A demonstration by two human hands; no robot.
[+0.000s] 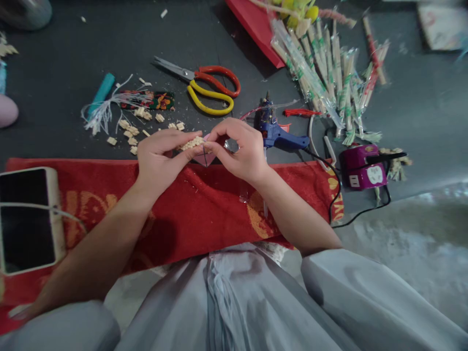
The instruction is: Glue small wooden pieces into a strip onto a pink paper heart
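My left hand [159,153] pinches a small piece covered in pale, knobbly beige bits [192,143] between thumb and fingers. From the other side, my right hand [241,146] closes thumb and forefinger at the right end of the same piece. A pink, pointed flap [205,158] with a dark line down it shows just under the fingertips; whether it is joined to the beige bits is hard to see. Close to my right hand lies a blue glue gun [272,132]. Scissors [197,76] with red and yellow handles lie beyond both hands.
Loose beige bits [128,130] and a white-fringed tassel [104,107] lie left. Several wrapped sticks [329,73] are heaped at upper right. A purple power adapter [360,163] trails black cable at right. A red towel [204,209] lines the front edge; a tablet-like device [54,209] rests left.
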